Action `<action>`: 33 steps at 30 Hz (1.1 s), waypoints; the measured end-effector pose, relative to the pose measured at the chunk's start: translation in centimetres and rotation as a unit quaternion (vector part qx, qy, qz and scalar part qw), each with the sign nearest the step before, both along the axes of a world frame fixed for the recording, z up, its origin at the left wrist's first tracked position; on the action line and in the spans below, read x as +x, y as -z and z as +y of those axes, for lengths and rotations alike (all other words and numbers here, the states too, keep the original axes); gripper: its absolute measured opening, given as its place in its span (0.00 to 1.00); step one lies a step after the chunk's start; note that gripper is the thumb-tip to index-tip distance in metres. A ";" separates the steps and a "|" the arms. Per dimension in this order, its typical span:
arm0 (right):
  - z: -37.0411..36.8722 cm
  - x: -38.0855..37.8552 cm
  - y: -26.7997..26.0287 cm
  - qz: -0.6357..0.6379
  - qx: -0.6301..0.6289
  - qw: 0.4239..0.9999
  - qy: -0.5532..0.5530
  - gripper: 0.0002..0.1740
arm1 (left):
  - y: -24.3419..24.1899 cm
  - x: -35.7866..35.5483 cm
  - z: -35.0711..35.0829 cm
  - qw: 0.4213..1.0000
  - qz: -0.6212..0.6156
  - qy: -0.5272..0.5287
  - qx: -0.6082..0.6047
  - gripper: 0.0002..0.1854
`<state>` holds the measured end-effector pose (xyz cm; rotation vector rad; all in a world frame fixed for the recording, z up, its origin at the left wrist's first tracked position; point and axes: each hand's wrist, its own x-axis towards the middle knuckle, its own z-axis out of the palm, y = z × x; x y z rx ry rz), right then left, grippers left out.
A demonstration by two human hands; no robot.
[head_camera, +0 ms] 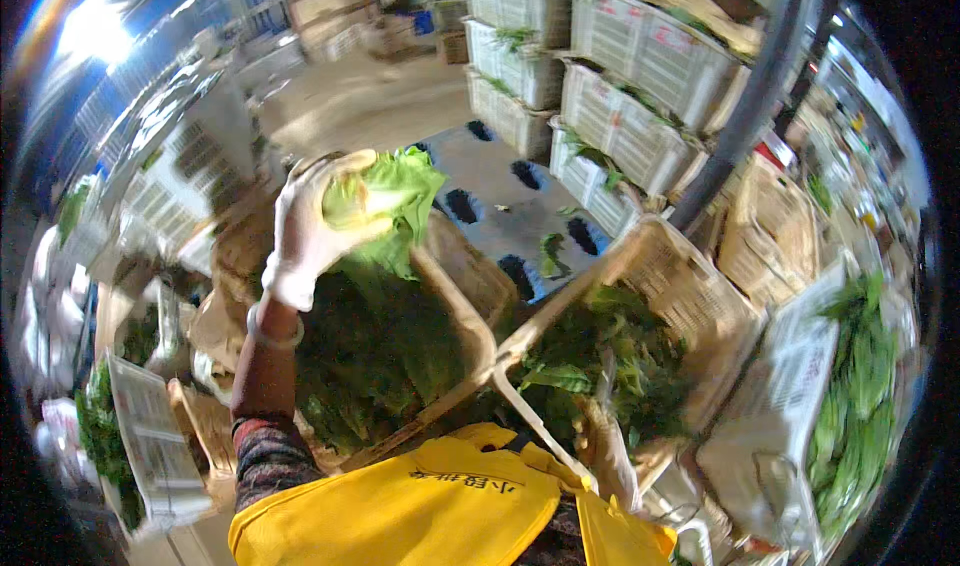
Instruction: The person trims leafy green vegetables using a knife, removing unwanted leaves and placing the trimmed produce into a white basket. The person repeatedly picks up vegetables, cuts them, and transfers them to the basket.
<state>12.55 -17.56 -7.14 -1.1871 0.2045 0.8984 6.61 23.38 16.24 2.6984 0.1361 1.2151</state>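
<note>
My left hand (319, 217), in a white glove, is raised above a crate of dark leafy greens (375, 356). Its fingers and thumb grip a head of leafy green vegetable (405, 202) with a pale stem end. A ring or bracelet circles the wrist. To the right, a blurred pale shape that looks like my gloved right hand (606, 442) is low at the near side of a second crate of greens (622, 341). Whether it holds any leaves is unclear. A yellow apron (420, 506) bearing writing covers my front.
Stacked white plastic crates (637, 123) with greens stand ahead, beside a slanting dark post (742, 108). A grey-blue panel with dark oval holes (502, 191) lies beyond the near crates. Tan crates (772, 228) and a white crate of long greens (855, 408) are at right; more crates at left.
</note>
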 end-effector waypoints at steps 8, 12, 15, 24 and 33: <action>4.8 5.1 -9.3 0.034 0.396 0.918 0.000 0.32 | 2.1 4.6 -17.6 0.923 -0.028 0.228 0.309 0.21; 1.3 5.0 -8.3 0.103 0.323 0.919 0.200 0.19 | 6.8 5.1 -23.0 0.900 0.007 0.297 0.319 0.20; -2.4 4.9 -6.3 0.071 0.243 0.935 0.250 0.17 | 8.7 4.4 -23.0 0.894 0.112 0.428 0.072 0.35; -6.4 6.7 -4.8 -0.131 0.240 0.948 0.163 0.18 | 16.9 13.6 -26.6 0.169 0.385 0.412 -0.809 0.39; -9.8 4.6 -5.2 0.072 0.248 0.936 0.240 0.18 | 20.3 11.9 -29.0 0.205 0.211 0.455 -0.841 0.27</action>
